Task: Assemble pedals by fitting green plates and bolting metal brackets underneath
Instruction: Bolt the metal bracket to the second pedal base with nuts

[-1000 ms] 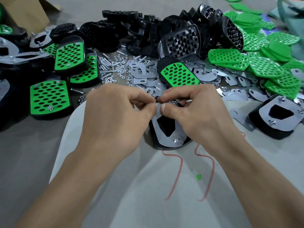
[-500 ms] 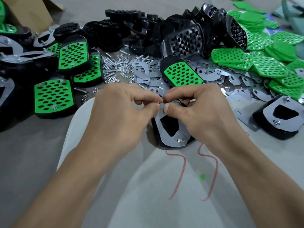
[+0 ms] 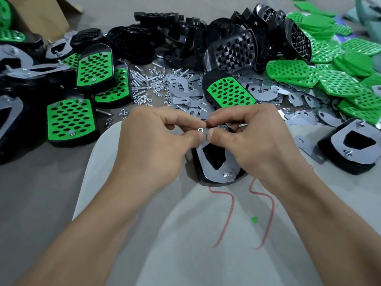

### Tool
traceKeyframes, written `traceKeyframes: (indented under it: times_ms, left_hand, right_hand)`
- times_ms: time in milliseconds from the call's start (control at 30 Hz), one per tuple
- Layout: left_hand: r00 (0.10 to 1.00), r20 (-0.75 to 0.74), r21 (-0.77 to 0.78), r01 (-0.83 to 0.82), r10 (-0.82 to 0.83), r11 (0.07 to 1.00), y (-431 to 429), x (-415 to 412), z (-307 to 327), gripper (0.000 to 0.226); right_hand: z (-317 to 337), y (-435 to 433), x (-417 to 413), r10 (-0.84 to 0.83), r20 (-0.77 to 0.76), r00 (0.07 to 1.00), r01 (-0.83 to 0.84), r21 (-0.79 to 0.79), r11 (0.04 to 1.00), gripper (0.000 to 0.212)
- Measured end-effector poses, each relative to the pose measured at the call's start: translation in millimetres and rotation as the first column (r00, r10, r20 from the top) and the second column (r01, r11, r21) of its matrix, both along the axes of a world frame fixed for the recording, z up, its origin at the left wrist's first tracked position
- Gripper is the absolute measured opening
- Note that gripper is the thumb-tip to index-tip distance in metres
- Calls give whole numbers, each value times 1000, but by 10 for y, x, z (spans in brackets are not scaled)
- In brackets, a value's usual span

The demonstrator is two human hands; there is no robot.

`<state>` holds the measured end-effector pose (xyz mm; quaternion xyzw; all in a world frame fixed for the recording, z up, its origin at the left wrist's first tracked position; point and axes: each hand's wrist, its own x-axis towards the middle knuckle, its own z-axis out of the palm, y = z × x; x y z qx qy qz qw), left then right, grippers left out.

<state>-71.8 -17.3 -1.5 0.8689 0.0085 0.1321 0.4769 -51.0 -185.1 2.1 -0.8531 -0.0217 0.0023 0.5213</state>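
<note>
A black pedal [image 3: 208, 178] lies upside down between my knees with a metal bracket [image 3: 216, 173] on its underside; one bolt with a nut shows at the bracket's near end. My left hand [image 3: 156, 141] pinches a small silver nut [image 3: 200, 129] between thumb and forefinger above the bracket's far end. My right hand [image 3: 253, 137] has its thumb and forefinger pinched together right beside the nut, and its other fingers curl over the pedal's far end, hiding it.
Finished green-plated pedals [image 3: 71, 120] lie at the left. Loose bolts and nuts [image 3: 148, 85] and spare brackets [image 3: 185, 96] sit ahead, black pedal shells [image 3: 231, 50] behind them. Green plates [image 3: 334, 77] pile at the right, beside another upturned pedal [image 3: 348, 149].
Both hands stay pinched together over the bracket's far end. The small nut now shows between the fingertips. The view has shifted slightly.
</note>
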Motion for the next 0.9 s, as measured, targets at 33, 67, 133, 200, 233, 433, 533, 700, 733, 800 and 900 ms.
traceKeyframes:
  times_ms: [33, 67, 133, 200, 233, 433, 533, 700, 733, 800, 900]
  left_hand:
    - [1000, -2, 6, -25, 25, 1000, -10, -11, -1, 29]
    - [999, -5, 10, -46, 46, 999, -16, -21, -4, 25]
    - [997, -8, 9, -75, 75, 997, -24, -33, -3, 20]
    - [996, 2, 21, -90, 90, 996, -32, -41, 7, 18]
    - [995, 12, 32, -96, 96, 995, -39, -46, 17, 18]
    - [993, 55, 100, -109, 104, 989, -86, -88, 75, 22]
    - [994, 46, 95, -107, 103, 990, -91, -89, 67, 19]
    - [995, 35, 72, -97, 95, 993, -93, -73, 74, 19]
    - [995, 31, 63, -98, 96, 993, -93, -71, 75, 19]
    - [995, 33, 60, -99, 97, 993, -101, -71, 76, 20]
    - [993, 40, 54, -112, 110, 992, -117, -67, 61, 20]
  right_hand:
    - [1, 0, 1, -1, 1, 1000, 1, 1, 1000, 16]
    - [2, 0, 1, -1, 2, 1000, 1, 1, 1000, 17]
    - [-2, -1, 4, 1, 1, 1000, -1, -2, 1000, 16]
    - [-9, -4, 7, 3, 0, 1000, -3, 0, 1000, 15]
    - [-13, -6, 9, 2, 1, 1000, -2, 2, 1000, 15]
    - [-28, -15, 18, 8, -2, 1000, -8, 10, 1000, 13]
    - [-25, -21, 16, 16, -5, 1000, -16, 4, 1000, 12]
    - [-22, -25, 21, 24, 8, 1000, -24, 4, 1000, 12]
    - [-23, -24, 20, 26, 10, 1000, -26, 5, 1000, 12]
    - [-26, -18, 17, 26, 13, 1000, -26, -2, 1000, 12]
    - [-22, -15, 17, 25, 16, 1000, -25, -3, 1000, 12]
